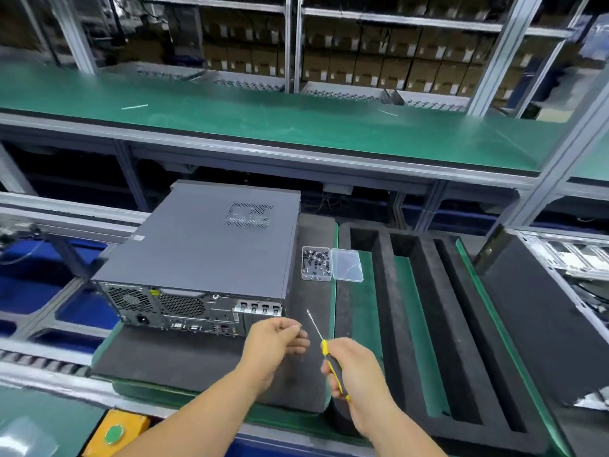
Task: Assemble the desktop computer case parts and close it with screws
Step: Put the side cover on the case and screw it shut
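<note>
Head view. The desktop computer case lies on its side on a dark foam pad, side panel facing up and the rear port panel turned toward the person. A perforated vent patch sits near the far right corner of the upward panel. The case is left of and beyond both hands, apart from them; its near right corner is the part closest to the left hand.

The left hand is raised just in front of that near right corner, not touching the case. Its fingers are curled inward with the tips drawn together (whether they pinch a screw cannot be told; the area is blurred).

The right hand is closed around the yellow-and-black handle of a screwdriver. The shaft points up and to the left, its tip in the air just right of the left hand's fingertips and short of the case.

A small clear plastic box of dark screws rests on the foam pad just beside the right edge of the case, beyond both hands. Its clear lid lies open, touching the box on the right.

To the right, a black foam tray with long slots lies on the green bench surface. An open metal chassis is partly visible at the far right edge.
</note>
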